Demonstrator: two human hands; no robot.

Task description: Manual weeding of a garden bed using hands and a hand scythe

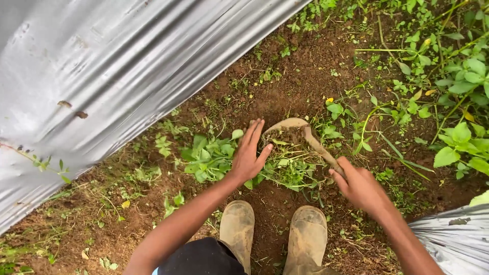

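My right hand [360, 186] grips the handle of a small curved hoe [300, 130]. Its muddy blade lies hooked over a clump of green weeds [288, 165] on the brown soil. My left hand [248, 153] is spread open, palm down, resting on the weeds just left of the blade, beside a leafy plant [209, 155]. Both arms reach forward from the bottom of the view.
My two muddy boots [272, 237] stand on bare soil below the hands. A silver plastic mulch sheet [102, 76] covers the upper left. Another silver sheet [458, 239] lies at the lower right. Leafy green plants [453, 102] crowd the right side.
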